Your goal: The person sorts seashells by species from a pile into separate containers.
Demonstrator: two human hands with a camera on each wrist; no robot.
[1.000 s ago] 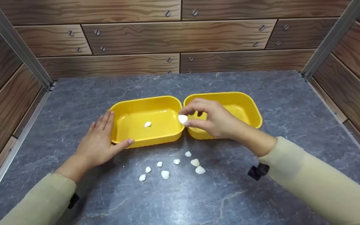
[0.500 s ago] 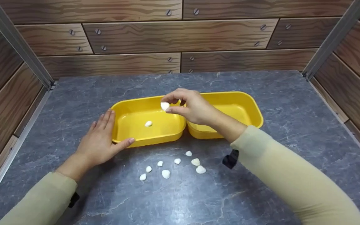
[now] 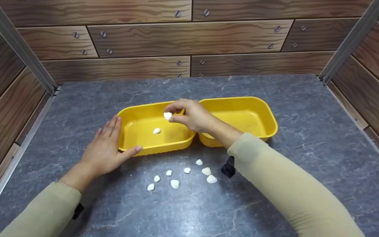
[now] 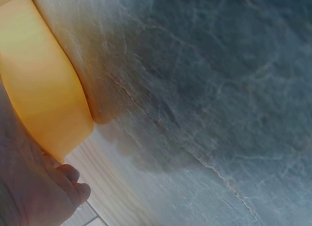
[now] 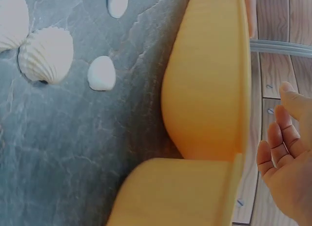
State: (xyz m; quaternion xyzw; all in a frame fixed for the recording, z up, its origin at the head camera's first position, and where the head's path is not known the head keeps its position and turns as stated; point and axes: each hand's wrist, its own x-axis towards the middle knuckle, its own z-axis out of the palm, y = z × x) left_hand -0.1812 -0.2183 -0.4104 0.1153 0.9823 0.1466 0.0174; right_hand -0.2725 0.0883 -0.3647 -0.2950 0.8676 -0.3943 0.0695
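Observation:
My right hand (image 3: 192, 115) pinches a white seashell (image 3: 167, 116) between thumb and fingers, above the right part of the left yellow tub (image 3: 156, 149). Inside that tub one small white shell (image 3: 156, 131) lies on the floor. My left hand (image 3: 102, 151) rests against the tub's left end, fingers straight along the wall and thumb over the front rim. In the right wrist view the right hand (image 5: 287, 157) shows curled fingers beyond the tub walls, and the held shell is hidden there. The left wrist view shows the left hand (image 4: 44, 192) beside the yellow wall.
A second yellow tub (image 3: 268, 133) stands right beside the first, partly behind the right forearm. Several white shells lie on the grey marbled table (image 3: 110, 204) in front of the tubs, among them a larger ribbed shell (image 3: 211, 179). Wood-patterned walls (image 3: 189, 39) enclose the back and sides.
My right hand has carried the pinched shell leftward from between the two tubs to over the left tub, dipping slightly in the last half second. The left hand stays in place.

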